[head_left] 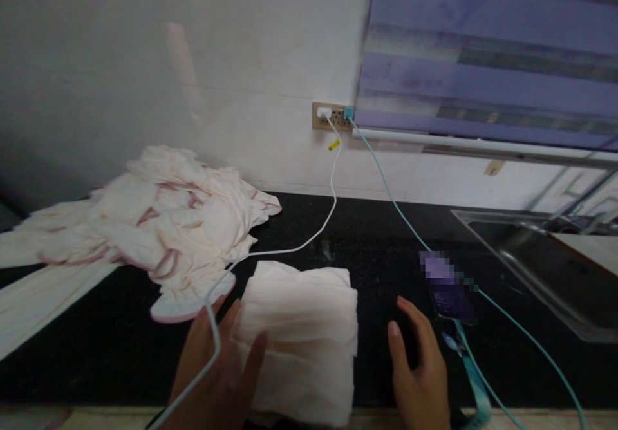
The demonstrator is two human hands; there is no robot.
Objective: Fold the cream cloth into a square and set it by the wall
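White folded cloth stack (302, 336) under flat, spread left hand (217, 372); right hand (420, 372) open beside it.

The phone (447, 286) screen is blurred into blocks, the sink (555, 269) runs off the right edge, both the left hand (217, 372) and right hand (420, 372) are cut off at the bottom, and the white cable (309, 240) disappears behind the cloth pile (159, 224).

Dim, soft indoor light with a hazy picture.
Motion blur smears the blind (487, 56); the edges bend and a pale glare veils the wall (145, 63).
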